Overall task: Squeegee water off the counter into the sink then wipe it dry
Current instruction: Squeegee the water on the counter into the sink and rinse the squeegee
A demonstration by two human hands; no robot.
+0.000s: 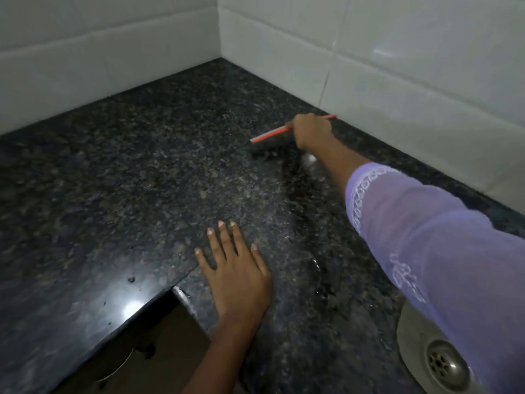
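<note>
A dark speckled granite counter (pixel 159 166) fills the view, with wet streaks and droplets toward the right. My right hand (pixel 312 130) reaches far across it, close to the right wall, and grips a squeegee (pixel 271 137) with a red and white bar. Its blade rests on the counter. My left hand (pixel 237 273) lies flat on the counter near the front edge, fingers spread, holding nothing. The steel sink (pixel 446 362) with its round drain shows at the bottom right, partly hidden by my purple sleeve.
White tiled walls (pixel 397 66) meet in a corner behind the counter. The counter's front edge makes a notch at the bottom left, with brown floor (pixel 170 345) below it. A small puddle (pixel 316 264) lies right of my left hand.
</note>
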